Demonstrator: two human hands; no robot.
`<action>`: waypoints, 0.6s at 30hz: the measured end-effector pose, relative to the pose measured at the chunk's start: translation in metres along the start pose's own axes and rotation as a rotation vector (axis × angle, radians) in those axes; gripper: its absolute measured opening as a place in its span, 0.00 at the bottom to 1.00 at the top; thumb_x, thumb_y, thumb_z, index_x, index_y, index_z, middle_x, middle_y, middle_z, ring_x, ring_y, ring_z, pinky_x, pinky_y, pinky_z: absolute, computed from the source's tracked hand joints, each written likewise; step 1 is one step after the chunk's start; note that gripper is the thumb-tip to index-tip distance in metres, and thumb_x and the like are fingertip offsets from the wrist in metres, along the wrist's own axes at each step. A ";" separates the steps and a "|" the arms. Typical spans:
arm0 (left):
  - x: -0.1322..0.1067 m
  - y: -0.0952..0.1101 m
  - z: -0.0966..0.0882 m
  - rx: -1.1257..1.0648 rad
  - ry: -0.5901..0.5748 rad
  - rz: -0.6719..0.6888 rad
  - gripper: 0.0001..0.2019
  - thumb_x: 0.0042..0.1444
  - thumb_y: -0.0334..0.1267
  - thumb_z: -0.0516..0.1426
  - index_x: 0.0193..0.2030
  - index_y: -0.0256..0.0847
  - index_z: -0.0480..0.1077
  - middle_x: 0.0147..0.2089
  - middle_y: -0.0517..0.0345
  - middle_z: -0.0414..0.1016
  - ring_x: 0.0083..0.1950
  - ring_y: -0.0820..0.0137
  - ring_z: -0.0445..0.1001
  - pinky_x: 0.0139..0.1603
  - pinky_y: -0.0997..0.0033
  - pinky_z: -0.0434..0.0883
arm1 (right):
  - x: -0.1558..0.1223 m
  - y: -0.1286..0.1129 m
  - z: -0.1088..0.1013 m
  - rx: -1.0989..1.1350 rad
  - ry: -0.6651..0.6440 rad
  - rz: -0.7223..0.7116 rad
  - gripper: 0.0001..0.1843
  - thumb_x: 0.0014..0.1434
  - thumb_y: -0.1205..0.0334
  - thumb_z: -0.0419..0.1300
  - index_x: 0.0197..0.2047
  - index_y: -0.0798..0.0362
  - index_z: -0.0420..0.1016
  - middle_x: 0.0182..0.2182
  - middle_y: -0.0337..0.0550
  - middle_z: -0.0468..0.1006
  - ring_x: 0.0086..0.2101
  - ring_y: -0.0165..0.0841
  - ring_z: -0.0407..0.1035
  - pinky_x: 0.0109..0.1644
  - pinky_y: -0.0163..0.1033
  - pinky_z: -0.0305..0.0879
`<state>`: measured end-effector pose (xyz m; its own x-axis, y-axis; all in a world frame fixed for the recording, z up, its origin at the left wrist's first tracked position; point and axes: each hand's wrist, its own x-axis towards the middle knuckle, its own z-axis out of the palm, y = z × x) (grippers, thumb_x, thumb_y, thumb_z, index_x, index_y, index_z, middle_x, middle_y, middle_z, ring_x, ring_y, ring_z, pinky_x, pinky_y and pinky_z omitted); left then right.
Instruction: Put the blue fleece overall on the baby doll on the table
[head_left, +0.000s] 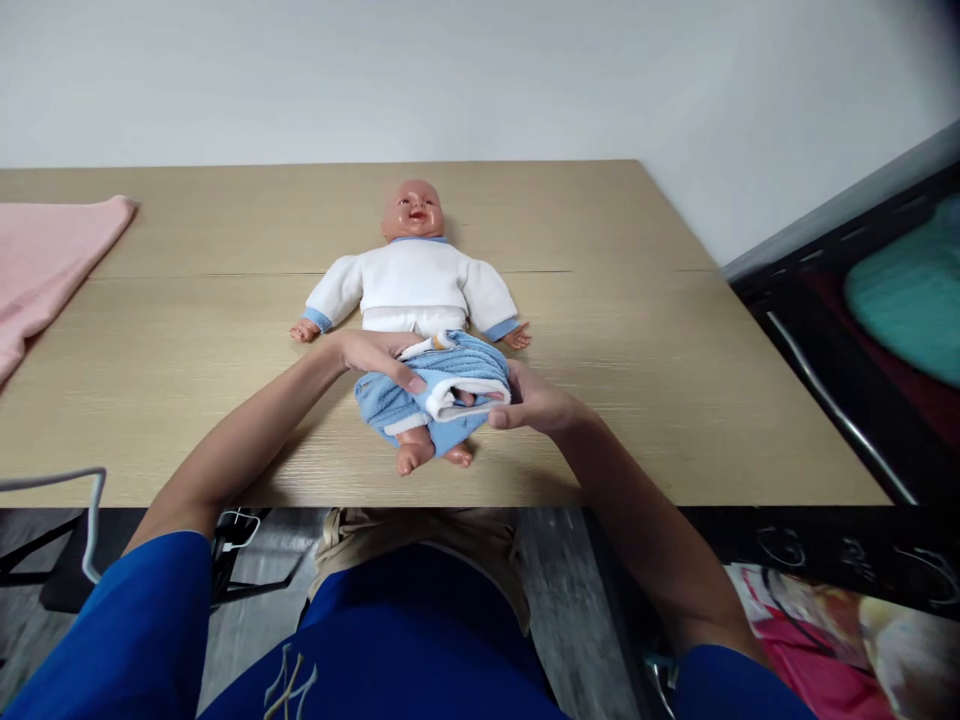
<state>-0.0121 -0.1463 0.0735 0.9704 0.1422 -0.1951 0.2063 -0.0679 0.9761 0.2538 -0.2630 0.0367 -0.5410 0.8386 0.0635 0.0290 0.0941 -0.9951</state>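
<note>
A baby doll (414, 270) in a white top with blue cuffs lies on its back, head toward the wall. Light blue pants (465, 355) with white trim are bunched around its lower legs. One doll foot (415, 455) pokes out through a leg opening, and the other foot shows beside it. My left hand (382, 358) grips the pants at their left side, thumb on top. At the right, my right hand (529, 395) holds the white-edged opening of the other leg, its thumb at the rim. Some fingers of both hands are hidden behind the cloth.
The doll lies on a wooden table (637, 350) that meets a white wall. A pink cloth (52, 260) is spread at the far left. A white cable (97, 500) hangs over the front left edge. To the right stands a black frame (817, 370) with a teal item in it.
</note>
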 end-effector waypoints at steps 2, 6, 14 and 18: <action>-0.002 0.006 0.003 0.065 0.013 -0.012 0.32 0.49 0.65 0.80 0.44 0.38 0.85 0.42 0.52 0.89 0.43 0.58 0.85 0.47 0.65 0.85 | -0.008 -0.008 0.011 -0.010 0.118 0.083 0.34 0.59 0.36 0.82 0.57 0.52 0.89 0.47 0.48 0.91 0.49 0.48 0.85 0.59 0.52 0.85; -0.002 0.023 0.016 0.148 -0.028 -0.039 0.27 0.53 0.63 0.78 0.41 0.39 0.84 0.37 0.56 0.86 0.39 0.63 0.81 0.40 0.69 0.80 | -0.023 -0.016 0.042 -0.041 0.451 0.087 0.27 0.66 0.49 0.75 0.65 0.50 0.88 0.58 0.49 0.92 0.58 0.51 0.86 0.67 0.56 0.83; 0.000 0.050 0.058 0.431 0.087 -0.181 0.23 0.59 0.58 0.72 0.32 0.41 0.73 0.28 0.62 0.72 0.29 0.70 0.68 0.31 0.70 0.66 | -0.055 -0.014 0.106 -0.024 0.759 0.083 0.29 0.66 0.51 0.73 0.67 0.51 0.84 0.61 0.54 0.91 0.62 0.54 0.85 0.73 0.59 0.81; 0.000 0.049 0.063 0.589 0.063 -0.172 0.17 0.64 0.53 0.63 0.34 0.43 0.69 0.31 0.61 0.71 0.32 0.69 0.69 0.35 0.67 0.65 | -0.072 -0.010 0.137 0.027 0.821 0.094 0.32 0.68 0.47 0.72 0.70 0.52 0.81 0.63 0.57 0.90 0.64 0.55 0.83 0.73 0.61 0.80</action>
<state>0.0060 -0.2118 0.1152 0.9114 0.2568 -0.3215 0.4115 -0.5701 0.7111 0.1770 -0.3976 0.0319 0.2491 0.9685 0.0043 0.0171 0.0000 -0.9999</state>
